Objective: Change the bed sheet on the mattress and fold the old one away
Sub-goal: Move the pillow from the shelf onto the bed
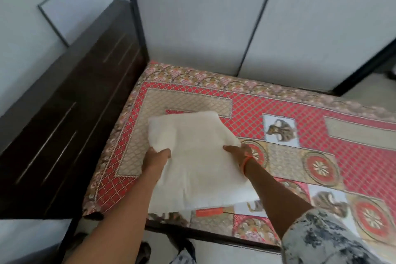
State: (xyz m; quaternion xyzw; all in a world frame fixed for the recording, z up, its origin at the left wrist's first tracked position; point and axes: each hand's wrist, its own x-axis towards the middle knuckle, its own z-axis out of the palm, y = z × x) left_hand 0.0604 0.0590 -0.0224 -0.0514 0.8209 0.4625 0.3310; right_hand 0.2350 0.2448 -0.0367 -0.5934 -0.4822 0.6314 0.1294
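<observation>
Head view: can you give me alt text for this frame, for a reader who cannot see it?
Both hands, left hand and right hand, hold a folded cream sheet by its sides above a red and gold patterned mattress. A dark wooden headboard stands at the left, with pale wall panels behind the bed.

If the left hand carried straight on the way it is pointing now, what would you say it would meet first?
The left hand grips the folded white cloth and points up-frame, toward the head of the bed. Pushed on, it would likely meet more of that cloth first, then the patterned sheet beyond; depth is unclear.
</observation>
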